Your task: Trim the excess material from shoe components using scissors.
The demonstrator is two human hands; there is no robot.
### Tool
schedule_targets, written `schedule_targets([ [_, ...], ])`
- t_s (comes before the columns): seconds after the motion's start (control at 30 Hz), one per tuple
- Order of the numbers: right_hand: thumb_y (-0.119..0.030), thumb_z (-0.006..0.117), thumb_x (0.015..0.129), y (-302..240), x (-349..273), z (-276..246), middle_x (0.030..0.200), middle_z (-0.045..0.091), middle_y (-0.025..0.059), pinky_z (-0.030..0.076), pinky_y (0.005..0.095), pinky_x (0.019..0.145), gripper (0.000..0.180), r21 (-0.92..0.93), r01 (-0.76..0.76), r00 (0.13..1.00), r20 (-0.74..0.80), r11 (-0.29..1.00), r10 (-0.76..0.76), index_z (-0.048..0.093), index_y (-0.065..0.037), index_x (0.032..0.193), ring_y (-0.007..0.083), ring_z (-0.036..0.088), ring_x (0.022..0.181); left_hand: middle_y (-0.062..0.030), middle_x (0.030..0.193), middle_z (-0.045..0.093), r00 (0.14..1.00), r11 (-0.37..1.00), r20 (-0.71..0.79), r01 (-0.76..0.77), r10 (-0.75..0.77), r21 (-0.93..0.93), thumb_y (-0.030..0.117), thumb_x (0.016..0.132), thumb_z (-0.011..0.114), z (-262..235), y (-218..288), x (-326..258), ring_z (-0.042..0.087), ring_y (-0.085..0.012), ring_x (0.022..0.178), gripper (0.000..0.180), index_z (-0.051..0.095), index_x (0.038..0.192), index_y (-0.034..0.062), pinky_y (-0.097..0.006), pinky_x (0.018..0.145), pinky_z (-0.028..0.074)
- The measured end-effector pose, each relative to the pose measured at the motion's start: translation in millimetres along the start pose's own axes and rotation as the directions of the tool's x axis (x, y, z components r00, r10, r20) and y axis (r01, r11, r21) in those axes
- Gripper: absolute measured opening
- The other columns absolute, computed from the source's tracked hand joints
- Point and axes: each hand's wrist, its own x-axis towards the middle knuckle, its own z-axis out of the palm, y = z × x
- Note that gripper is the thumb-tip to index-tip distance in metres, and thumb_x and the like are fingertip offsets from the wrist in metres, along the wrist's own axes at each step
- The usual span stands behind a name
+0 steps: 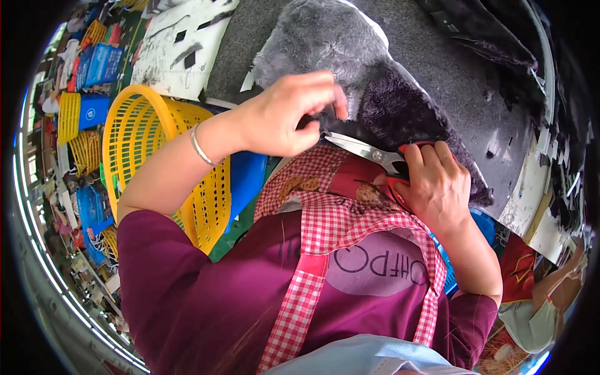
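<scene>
Both hands are working on one piece of grey faux fur fabric (350, 56), which is lying across the dark grey work surface (437, 56) ahead of the person's chest. The fur piece is the largest item: pale grey at its upper part and turning dark charcoal toward the near edge, where the cut is being made.

The left hand (284, 115) is closing on that near edge, thumb and fingers pinching the dark pile and pulling it taut just beside the blades. The right hand (437, 184) is wrapping around the red handles of a pair of scissors (375, 153); the silver blades are pointing left toward the pinched edge, and the tips are touching or entering the fabric there.

Step in hand, as judged: trimming along the fur's edge, with the cut appearing to be only begun at this spot. The next move is calling for steady tension from the pinching hand, fingers kept clear of the blade line, and the blades closing along the backing rather than through the pile.

A yellow plastic basket (156, 156) is standing near the left forearm. A red-and-white checked apron (325, 219) is covering the person's chest.
</scene>
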Motion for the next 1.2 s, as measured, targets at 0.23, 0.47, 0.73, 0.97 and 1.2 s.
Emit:
schedule_targets([
  [0.23, -0.047, 0.083, 0.069, -7, 7, -2, 0.081, 0.06, 0.003, 0.055, 0.0333, 0.066, 0.048, 0.039, 0.018, 1.0, -0.01, 0.999, -0.018, 0.065, -0.011, 0.094, 0.0212, 0.061, 0.082, -0.0119, 0.107, 0.06, 0.987, 0.994, -0.133, -0.085, 0.095, 0.073, 0.011, 0.079, 0.08, 10, -3, -34, 0.06, -0.0295, 0.103, 0.046, 0.064, 0.121, 0.0029, -0.038, 0.093, 0.049],
  [0.47, -0.037, 0.09, 0.064, -2, 13, -10, 0.084, 0.068, 0.008, 0.055, 0.0399, 0.065, 0.05, 0.124, -0.056, 0.994, -0.083, 0.991, 0.067, 0.066, -0.004, 0.093, 0.028, 0.066, 0.076, -0.0063, 0.116, 0.068, 0.745, 0.866, -0.656, 0.241, 0.125, 0.438, 0.037, 0.08, 0.084, 26, 6, -46, 0.058, -0.0274, 0.1, 0.039, 0.077, 0.111, 0.0136, -0.038, 0.09, 0.046],
  [0.73, -0.04, 0.091, 0.065, -6, 15, -5, 0.085, 0.069, 0.0091, 0.055, 0.0407, 0.065, 0.053, 0.17, -0.105, 0.986, -0.113, 0.98, 0.126, 0.067, -0.003, 0.095, 0.0292, 0.067, 0.077, -0.0113, 0.117, 0.07, 0.797, 0.906, -0.448, 0.28, -0.404, -0.319, 0.004, 0.093, 0.073, 20, 6, -47, 0.067, -0.0093, 0.071, 0.022, 0.07, 0.114, -0.0009, -0.02, 0.061, 0.053],
  [0.97, -0.046, 0.089, 0.067, 4, 4, -11, 0.086, 0.069, 0.0069, 0.055, 0.0408, 0.065, 0.055, 0.205, -0.168, 0.969, -0.148, 0.964, 0.2, 0.066, -0.004, 0.094, 0.0282, 0.066, 0.079, -0.0118, 0.116, 0.071, 0.758, 0.815, -0.596, -0.153, -0.266, -0.559, 0.005, 0.097, 0.07, 41, -9, -21, 0.073, -0.0138, 0.089, 0.021, 0.067, 0.114, -0.0054, -0.024, 0.076, 0.06],
  [1.2, -0.052, 0.089, 0.065, 6, 1, -31, 0.085, 0.067, 0.0069, 0.054, 0.0407, 0.065, 0.06, 0.166, -0.209, 0.959, -0.159, 0.964, 0.235, 0.065, -0.004, 0.093, 0.028, 0.065, 0.079, -0.0125, 0.109, 0.069, 0.765, 0.838, -0.591, -0.13, -0.255, -0.529, 0.009, 0.103, 0.061, 41, 13, -3, 0.072, -0.0159, 0.088, 0.021, 0.066, 0.112, -0.0088, -0.025, 0.076, 0.059],
])
